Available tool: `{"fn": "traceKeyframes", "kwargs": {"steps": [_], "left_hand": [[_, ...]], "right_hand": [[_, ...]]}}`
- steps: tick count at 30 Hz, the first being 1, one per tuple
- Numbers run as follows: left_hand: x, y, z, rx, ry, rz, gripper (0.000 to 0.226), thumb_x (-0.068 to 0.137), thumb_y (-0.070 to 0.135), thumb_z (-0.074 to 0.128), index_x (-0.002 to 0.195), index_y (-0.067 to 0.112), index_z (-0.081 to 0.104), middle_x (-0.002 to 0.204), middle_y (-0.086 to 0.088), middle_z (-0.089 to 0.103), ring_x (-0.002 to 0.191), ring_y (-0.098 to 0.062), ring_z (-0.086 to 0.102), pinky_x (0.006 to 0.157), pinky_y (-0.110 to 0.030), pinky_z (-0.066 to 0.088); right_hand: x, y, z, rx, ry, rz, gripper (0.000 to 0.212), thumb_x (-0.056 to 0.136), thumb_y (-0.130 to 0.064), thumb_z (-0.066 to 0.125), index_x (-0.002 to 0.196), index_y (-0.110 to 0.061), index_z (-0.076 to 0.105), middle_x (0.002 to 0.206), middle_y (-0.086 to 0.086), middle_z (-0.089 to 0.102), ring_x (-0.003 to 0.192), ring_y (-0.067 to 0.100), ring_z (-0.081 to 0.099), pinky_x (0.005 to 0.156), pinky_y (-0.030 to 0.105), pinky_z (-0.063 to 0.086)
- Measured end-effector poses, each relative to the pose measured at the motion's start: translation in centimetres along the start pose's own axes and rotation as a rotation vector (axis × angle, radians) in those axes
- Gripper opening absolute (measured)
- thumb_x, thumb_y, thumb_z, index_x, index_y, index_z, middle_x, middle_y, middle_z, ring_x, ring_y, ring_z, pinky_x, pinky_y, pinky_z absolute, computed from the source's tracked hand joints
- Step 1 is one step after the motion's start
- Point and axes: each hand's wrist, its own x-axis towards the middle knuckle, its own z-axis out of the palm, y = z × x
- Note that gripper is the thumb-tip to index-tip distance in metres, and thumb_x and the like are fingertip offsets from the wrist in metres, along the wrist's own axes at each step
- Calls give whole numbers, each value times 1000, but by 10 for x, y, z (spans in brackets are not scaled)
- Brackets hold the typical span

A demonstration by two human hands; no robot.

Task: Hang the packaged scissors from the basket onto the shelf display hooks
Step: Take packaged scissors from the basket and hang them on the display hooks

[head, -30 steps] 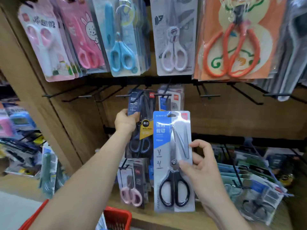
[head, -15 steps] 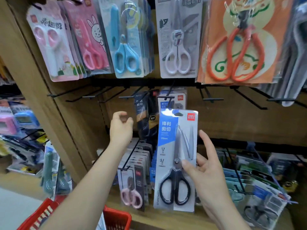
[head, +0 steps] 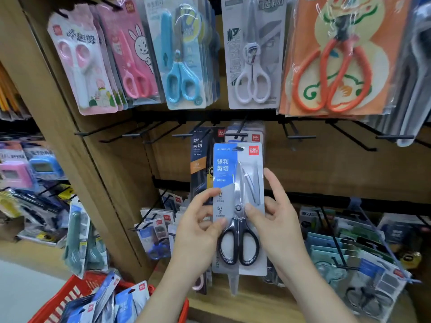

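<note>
A blue-and-white pack of black-handled scissors (head: 239, 183) is held upright in front of the middle shelf row. My left hand (head: 198, 231) pinches its left edge with thumb and fingers. My right hand (head: 277, 227) grips its right side, thumb on the front, fingers behind. The pack's hang hole sits just below a black display hook (head: 235, 134) that carries similar packs (head: 254, 134). A dark scissors pack (head: 198, 159) hangs on the hook to its left. The red basket (head: 70, 297) at bottom left holds several more blue packs (head: 130, 299).
The top row holds pink, blue, white and orange scissors packs (head: 251, 54). Bare black hooks (head: 130, 135) jut out left and right (head: 300, 136) in the middle row. The lower row carries more packs on hooks (head: 154, 231). A wooden side panel (head: 58, 127) stands at left.
My left hand let go of the dark hanging pack, dropped and took the left edge of the blue pack. The blue pack stayed upright at about the same height. The view tilted down, showing more basket.
</note>
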Motion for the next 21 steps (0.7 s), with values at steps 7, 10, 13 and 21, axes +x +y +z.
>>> {"fn": "traceKeyframes", "kwargs": {"steps": [7, 10, 13, 21], "left_hand": [[19, -7, 7, 45, 35, 8, 56, 92, -5, 61, 124, 41, 57, 95, 0, 76, 80, -16, 74, 67, -21, 56], [37, -5, 13, 92, 21, -17, 58, 93, -3, 60, 134, 38, 52, 97, -1, 74, 82, -13, 72, 63, -17, 55], [52, -4, 24, 224, -29, 5, 63, 96, 2, 57, 144, 40, 42, 98, 5, 71, 75, -15, 69, 65, -31, 58], [63, -22, 19, 249, -232, -1, 92, 82, 4, 70, 144, 54, 24, 140, 7, 51, 112, -13, 64, 87, -36, 59]], "right_hand": [[2, 8, -15, -144, -88, 90, 70, 95, -5, 60, 137, -54, 35, 106, -5, 71, 89, 10, 71, 76, 22, 57], [12, 10, -22, -271, -81, 113, 64, 93, -10, 63, 133, -54, 41, 99, -3, 72, 88, 16, 69, 79, 31, 59], [36, 13, -25, -311, 9, 131, 53, 90, -15, 68, 127, -48, 47, 84, 4, 72, 78, 20, 72, 76, 43, 61], [78, 42, -20, -325, 160, 93, 45, 90, -14, 67, 123, -39, 50, 63, 4, 65, 51, 12, 60, 52, 27, 50]]}}
